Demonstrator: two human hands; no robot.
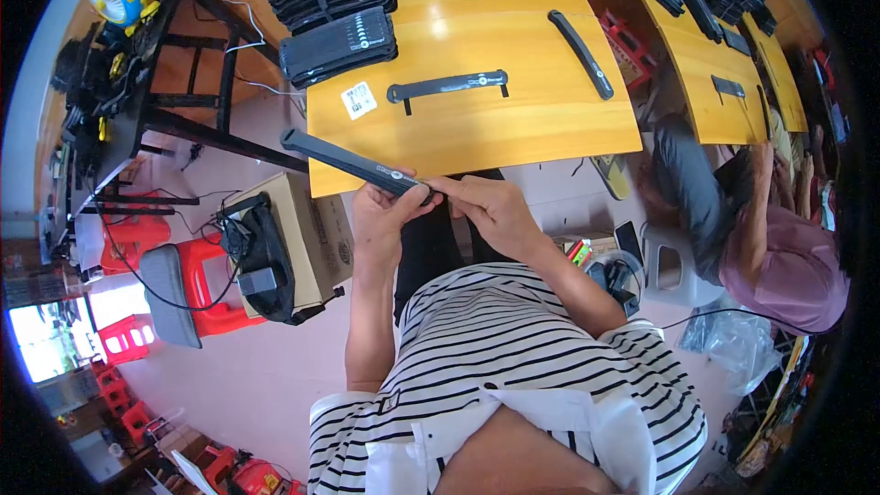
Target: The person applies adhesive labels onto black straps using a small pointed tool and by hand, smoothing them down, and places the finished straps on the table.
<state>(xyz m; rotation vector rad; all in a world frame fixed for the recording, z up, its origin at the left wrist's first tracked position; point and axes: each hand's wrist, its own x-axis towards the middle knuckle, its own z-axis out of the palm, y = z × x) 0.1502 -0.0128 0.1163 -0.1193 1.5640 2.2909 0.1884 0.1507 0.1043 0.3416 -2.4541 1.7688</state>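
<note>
A long dark strip with a small white logo (344,160) slants over the table's front left edge, held at its lower right end. My left hand (380,217) grips it, thumb on top. My right hand (490,211) pinches at the same end, fingertips close to my left thumb. On the yellow table (550,128) lie another dark strip (449,84) with two short black tabs beneath it, and a slanted strip (581,55) toward the right. A white label (358,101) lies left of the middle strip.
Stacked dark pieces (339,41) fill the table's back left. An open cardboard box (316,238) with a black bag (266,257) stands left, beside a red chair (206,280). At right, a seated person (779,252) works by another table (701,82).
</note>
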